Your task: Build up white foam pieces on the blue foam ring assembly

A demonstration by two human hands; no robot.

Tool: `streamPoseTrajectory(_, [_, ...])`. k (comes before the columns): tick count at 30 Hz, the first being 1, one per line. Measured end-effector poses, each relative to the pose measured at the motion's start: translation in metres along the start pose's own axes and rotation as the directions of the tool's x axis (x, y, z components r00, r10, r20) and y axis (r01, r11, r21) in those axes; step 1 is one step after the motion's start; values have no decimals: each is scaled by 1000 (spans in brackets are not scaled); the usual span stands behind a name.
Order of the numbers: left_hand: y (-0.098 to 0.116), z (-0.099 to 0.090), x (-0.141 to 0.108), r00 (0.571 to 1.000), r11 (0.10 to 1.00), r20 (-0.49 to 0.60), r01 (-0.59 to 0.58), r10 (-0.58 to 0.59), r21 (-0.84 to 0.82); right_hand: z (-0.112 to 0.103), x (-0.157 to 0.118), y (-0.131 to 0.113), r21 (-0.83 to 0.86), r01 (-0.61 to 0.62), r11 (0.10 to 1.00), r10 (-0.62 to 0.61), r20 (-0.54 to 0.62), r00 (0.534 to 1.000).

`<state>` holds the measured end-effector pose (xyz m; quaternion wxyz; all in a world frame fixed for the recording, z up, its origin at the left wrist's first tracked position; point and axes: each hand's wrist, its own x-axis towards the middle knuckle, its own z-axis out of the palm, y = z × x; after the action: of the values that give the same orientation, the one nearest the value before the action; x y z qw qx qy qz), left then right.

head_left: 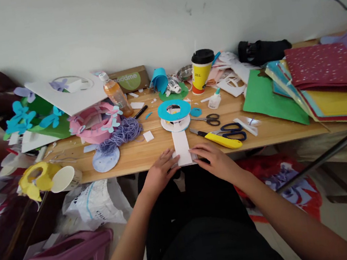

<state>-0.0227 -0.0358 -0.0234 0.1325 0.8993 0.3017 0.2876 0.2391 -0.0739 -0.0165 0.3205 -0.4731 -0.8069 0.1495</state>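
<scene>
A white strip of foam or card point(181, 146) lies at the table's front edge, its far end reaching the ring piece. My left hand point(162, 169) grips the strip's left edge near the front. On the opposite side, the fingers and thumb of my right hand point(214, 158) hold its right edge. Other small white pieces seem to lie under my fingertips, partly hidden. Just beyond stands a ring piece with a blue top point(174, 110) over a white lower ring point(168, 126). A yellow utility knife point(223, 140) and scissors point(233, 131) rest right of my right hand.
Small scissors point(212, 119), a glue bottle point(215, 99) and a lidded cup point(200, 72) stand behind. At left are purple yarn point(122, 135), a pink flowered ring point(92, 135) and a drink bottle point(116, 95). Green sheets point(269, 97) and red sheets point(323, 68) are piled at right.
</scene>
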Motion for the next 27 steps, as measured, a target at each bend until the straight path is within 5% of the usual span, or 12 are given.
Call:
streamPoseTrajectory(12, [-2,1,-3,1000,1000,12,-15,15,23,0,-7,6,61,10,998,-7,-48,999])
streamPoseTrajectory(27, [9,5,-3,997,979,-26,-66,72,195,-5,-5,-13,-132,123,984,-118,44,992])
